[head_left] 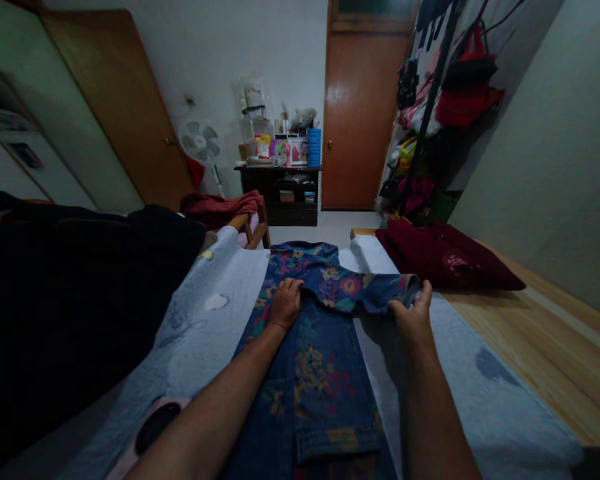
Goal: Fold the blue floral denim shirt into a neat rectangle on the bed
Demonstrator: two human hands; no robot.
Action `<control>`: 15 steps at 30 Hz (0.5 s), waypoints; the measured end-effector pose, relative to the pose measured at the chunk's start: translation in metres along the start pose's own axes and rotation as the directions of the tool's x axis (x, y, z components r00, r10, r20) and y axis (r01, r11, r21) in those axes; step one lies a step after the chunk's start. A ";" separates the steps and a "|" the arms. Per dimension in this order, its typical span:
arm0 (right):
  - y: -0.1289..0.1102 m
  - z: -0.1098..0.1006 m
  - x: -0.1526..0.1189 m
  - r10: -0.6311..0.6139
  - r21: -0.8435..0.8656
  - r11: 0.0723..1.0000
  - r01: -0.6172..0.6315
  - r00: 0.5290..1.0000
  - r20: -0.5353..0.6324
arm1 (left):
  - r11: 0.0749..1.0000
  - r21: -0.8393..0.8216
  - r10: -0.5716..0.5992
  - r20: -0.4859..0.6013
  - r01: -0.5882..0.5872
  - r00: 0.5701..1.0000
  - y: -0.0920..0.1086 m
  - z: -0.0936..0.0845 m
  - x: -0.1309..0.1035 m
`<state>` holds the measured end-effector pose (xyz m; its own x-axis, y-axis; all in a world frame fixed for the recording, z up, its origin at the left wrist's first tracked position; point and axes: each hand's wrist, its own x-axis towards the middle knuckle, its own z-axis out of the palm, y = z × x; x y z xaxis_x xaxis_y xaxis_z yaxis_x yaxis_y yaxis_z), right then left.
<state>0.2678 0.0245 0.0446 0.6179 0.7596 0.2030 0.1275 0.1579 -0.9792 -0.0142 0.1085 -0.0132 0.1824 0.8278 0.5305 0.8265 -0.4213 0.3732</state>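
A blue floral denim jacket (320,360) lies spread on a pale bed sheet (445,353). Its right-hand sleeve stretches out sideways, with the cuff raised off the sheet. My right hand (414,313) grips that cuff between thumb and fingers. On the jacket's upper middle rests my left hand (286,302), its fingers curled together at the fabric near the inner end of the sleeve; whether cloth is pinched under them is hidden. The other sleeve is not clearly visible. Toward the far end of the bed is the collar, and a pocket flap shows near me.
Dark clothing (80,300) is heaped on the left. A folded maroon garment (445,253) lies at the right on a wooden board (555,320). Partly behind my left forearm is a pink object with a dark oval (156,427). A fan (200,140) and dark cabinet (280,197) stand beyond.
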 end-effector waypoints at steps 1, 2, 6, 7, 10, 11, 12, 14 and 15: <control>-0.001 0.001 0.000 0.037 0.036 0.999 -0.037 0.999 -0.006 | 1.000 -0.004 -0.004 -0.007 0.004 1.000 -0.001 0.000 0.000; -0.003 0.001 0.000 0.066 0.068 0.996 -0.064 0.998 -0.020 | 1.000 -0.008 -0.010 -0.014 0.010 1.000 -0.001 0.000 0.001; -0.009 -0.001 0.001 0.047 0.176 0.984 -0.015 0.983 -0.177 | 0.999 -0.026 -0.029 -0.023 0.028 0.999 -0.001 -0.001 0.001; -0.009 -0.003 0.001 0.026 0.169 0.985 0.012 0.975 -0.219 | 0.999 -0.032 -0.024 -0.022 0.023 0.999 -0.001 -0.001 0.001; -0.006 -0.008 0.003 -0.054 0.036 0.997 0.069 0.947 -0.317 | 0.998 -0.061 0.016 -0.028 -0.018 0.999 0.001 -0.002 0.000; -0.005 -0.009 0.002 -0.078 -0.023 0.997 0.074 0.940 -0.333 | 0.997 -0.076 0.030 -0.030 -0.032 0.999 0.001 -0.001 0.000; -0.004 -0.009 0.002 -0.097 -0.083 0.994 0.072 0.935 -0.342 | 0.995 -0.093 0.042 -0.029 -0.045 0.999 0.001 -0.001 -0.001; -0.004 -0.009 0.000 -0.125 -0.184 0.981 0.063 0.929 -0.349 | 0.990 -0.126 0.055 -0.022 -0.058 0.998 0.001 0.000 -0.001; -0.004 -0.008 -0.002 -0.134 -0.222 0.973 0.057 0.928 -0.348 | 0.989 -0.139 0.056 -0.014 -0.058 0.998 0.001 0.001 -0.001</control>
<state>0.2729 0.0175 0.0483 0.8264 0.4640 0.3190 0.3313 0.0574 -0.9418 -0.0131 0.1077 -0.0138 0.2212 0.7977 0.5611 0.7329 -0.5155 0.4440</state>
